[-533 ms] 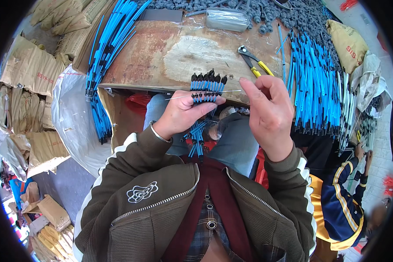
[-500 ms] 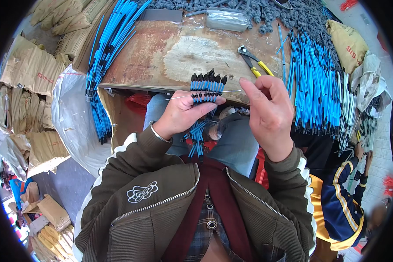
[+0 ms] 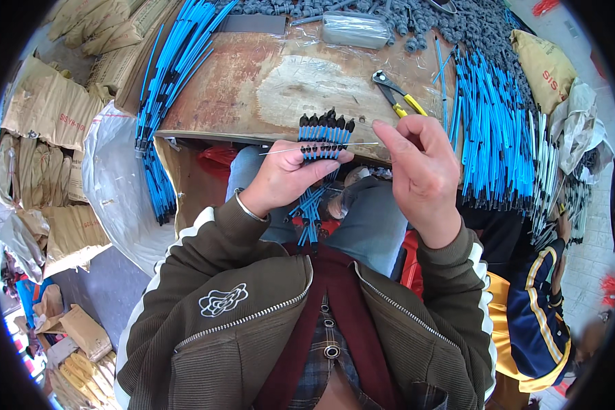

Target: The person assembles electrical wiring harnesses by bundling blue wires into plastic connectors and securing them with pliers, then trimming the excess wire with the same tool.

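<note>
The left hand grasps black-tipped blue tubes by the counter's near edge; the right hand hovers rightward, its grip impossible to tell.

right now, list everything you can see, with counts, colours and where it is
held tubes: one bunch, blue with black tips, in the left hand
thin wire: 1, pale, across the held tubes
pliers: 1, dark with yellow handles, on the table
table: 1, worn brown, ahead
plastic box: 1, clear, table's far side
fittings: many, grey, far edge
tube pile: many, mostly blue, right
tube bundle: many, blue and black, left
sacks: several, brown, left
tan sack: 1, tan, far right
co-worker: 1, navy and yellow clothing, lower right
left hand: 1, bare, centre
right hand: 1, bare, near the wire's right end
</note>
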`<state>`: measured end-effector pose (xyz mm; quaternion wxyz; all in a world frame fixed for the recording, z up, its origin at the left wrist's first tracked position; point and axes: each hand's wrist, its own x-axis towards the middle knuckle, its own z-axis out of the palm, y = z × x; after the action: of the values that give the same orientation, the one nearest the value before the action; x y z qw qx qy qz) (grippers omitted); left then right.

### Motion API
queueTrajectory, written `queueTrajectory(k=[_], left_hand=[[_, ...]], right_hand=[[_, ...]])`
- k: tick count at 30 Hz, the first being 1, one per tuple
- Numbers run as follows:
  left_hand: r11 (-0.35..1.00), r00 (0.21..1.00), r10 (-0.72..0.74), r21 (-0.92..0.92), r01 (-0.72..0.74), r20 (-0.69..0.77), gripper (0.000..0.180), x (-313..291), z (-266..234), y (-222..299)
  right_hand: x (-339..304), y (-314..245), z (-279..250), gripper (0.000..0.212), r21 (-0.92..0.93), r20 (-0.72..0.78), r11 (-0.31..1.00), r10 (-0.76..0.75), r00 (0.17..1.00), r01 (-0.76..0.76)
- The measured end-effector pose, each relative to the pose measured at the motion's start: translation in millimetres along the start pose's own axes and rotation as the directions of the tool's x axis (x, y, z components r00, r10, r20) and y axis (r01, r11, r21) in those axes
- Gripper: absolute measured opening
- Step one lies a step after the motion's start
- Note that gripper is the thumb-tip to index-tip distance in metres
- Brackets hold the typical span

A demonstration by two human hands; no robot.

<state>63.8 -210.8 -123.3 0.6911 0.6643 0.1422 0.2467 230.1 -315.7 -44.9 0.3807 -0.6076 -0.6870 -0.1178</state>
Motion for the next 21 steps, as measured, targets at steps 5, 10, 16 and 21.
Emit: queueTrajectory(k=[5,10,16,21], left_hand=[[0.999,1.0,0.008,0.038,-0.009,0.002,0.019,-1,-1,1],[0.999,1.0,0.02,0.036,-0.02,0.007,0.019,0,-2,0],[0.991,0.995,0.104,0.091,-0.102,-0.012,0.021,2,-1,-1],[0.996,0.998,0.066,0.058,-0.066,0.003,0.021,1,-1,1]], right_hand=[[2,-1,-4,0.035,0.027,0.056,1.0,-0.004,0.998,0.002],[0,3,0,0.035,0.152,0.069,0.985,0.071,0.995,-0.081],[4,0,-5,0.034,-0.034,0.058,0.998,-0.045,0.997,0.047],[11,-8,-12,0.032,-0.11,0.108,0.982,-0.14,0.984,0.152]])
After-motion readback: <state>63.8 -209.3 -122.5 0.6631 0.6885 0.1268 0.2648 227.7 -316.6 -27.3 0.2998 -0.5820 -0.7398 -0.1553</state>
